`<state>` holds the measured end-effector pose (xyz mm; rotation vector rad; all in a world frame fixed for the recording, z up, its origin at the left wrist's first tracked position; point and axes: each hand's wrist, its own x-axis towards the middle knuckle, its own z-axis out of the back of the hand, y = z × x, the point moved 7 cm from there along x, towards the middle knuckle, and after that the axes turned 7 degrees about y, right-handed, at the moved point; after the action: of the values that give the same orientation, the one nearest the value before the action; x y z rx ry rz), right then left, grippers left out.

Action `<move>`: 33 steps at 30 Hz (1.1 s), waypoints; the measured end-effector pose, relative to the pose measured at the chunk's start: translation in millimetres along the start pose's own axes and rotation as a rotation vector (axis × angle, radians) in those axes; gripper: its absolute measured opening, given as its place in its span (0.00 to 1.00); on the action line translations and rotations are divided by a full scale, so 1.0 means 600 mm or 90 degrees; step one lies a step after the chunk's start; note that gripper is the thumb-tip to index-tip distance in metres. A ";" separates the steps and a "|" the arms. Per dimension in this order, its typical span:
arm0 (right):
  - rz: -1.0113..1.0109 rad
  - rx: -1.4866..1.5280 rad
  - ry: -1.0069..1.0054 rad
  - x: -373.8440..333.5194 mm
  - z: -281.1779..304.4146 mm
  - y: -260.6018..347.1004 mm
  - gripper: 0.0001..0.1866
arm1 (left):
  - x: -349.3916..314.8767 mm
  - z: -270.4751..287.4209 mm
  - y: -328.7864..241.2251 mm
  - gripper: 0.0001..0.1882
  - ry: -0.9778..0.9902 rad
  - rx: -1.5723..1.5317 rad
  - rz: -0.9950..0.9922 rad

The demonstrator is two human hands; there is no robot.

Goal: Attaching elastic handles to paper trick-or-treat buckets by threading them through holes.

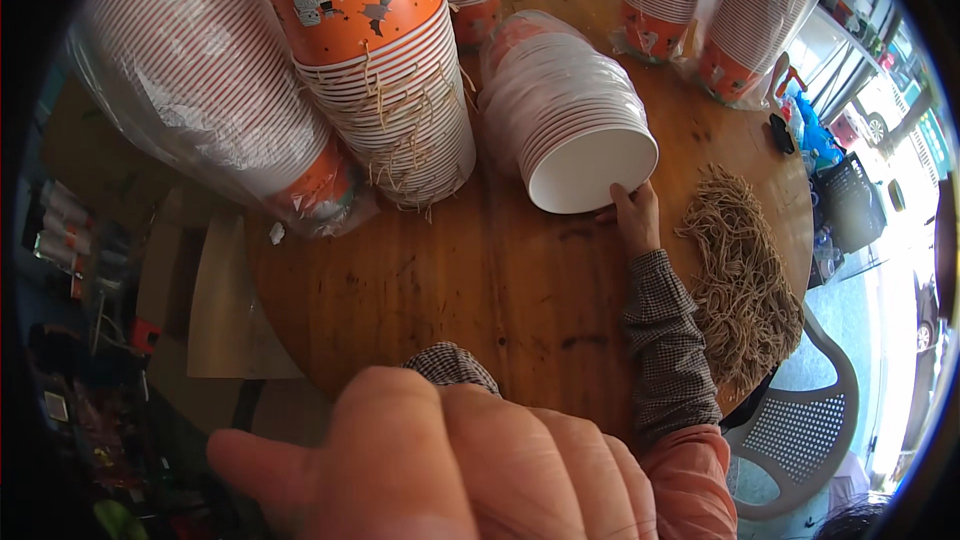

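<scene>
My right hand [638,218] grips the near rim of a stack of paper buckets [592,168], thumb inside the open mouth. This stack lies on its side, white inside, partly in clear plastic wrap. Very close to the camera, my left hand [470,470] fills the lower middle; its fingers are bent side by side, the thumb stretched out left. Nothing shows in it, and its fingertips are out of view. Left of the lying stack, an upright stack of orange-printed paper buckets [385,90] has twine handles dangling down its side. A pile of tan twine handles [738,275] lies beside my right forearm.
On the round wooden table [480,285], a wrapped bucket stack [215,70] leans at the left. Other wrapped stacks [655,0] stand at the back. A grey plastic chair [800,430] is at the right edge, near a dark crate [850,202]. Cardboard [235,300] sits left of the table.
</scene>
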<state>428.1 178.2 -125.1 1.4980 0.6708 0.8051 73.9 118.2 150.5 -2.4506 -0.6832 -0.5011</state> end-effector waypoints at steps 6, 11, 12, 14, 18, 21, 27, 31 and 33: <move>-0.006 -0.003 -0.002 -0.004 -0.003 0.006 0.14 | -0.009 -0.019 0.006 0.11 -0.031 0.026 0.010; 0.000 0.019 0.002 -0.002 -0.014 0.011 0.14 | 0.053 -0.005 0.024 0.11 -0.061 0.049 0.011; 0.001 0.018 0.000 0.000 -0.012 0.009 0.14 | 0.050 -0.012 0.031 0.11 -0.065 0.052 0.014; -0.005 -0.016 0.004 -0.003 -0.012 0.005 0.14 | 0.058 -0.006 0.026 0.11 -0.074 0.059 0.021; -0.006 0.007 0.010 -0.002 -0.008 0.009 0.14 | 0.065 -0.007 0.027 0.11 -0.096 0.074 0.030; -0.002 0.007 -0.007 -0.003 -0.005 0.013 0.14 | 0.081 -0.008 0.030 0.12 -0.109 0.087 0.034; 0.007 0.000 0.011 -0.001 -0.019 0.011 0.15 | 0.087 -0.003 0.042 0.13 -0.102 0.117 0.022; 0.002 -0.008 0.002 -0.003 -0.010 0.012 0.15 | 0.076 0.016 0.047 0.14 0.001 0.119 -0.025; 0.000 0.003 0.002 -0.001 -0.010 0.012 0.15 | 0.075 0.013 0.046 0.15 0.049 0.124 -0.049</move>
<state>422.6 180.3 -118.1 1.5019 0.6751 0.8064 127.0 119.0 154.4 -2.2181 -0.7604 -0.5299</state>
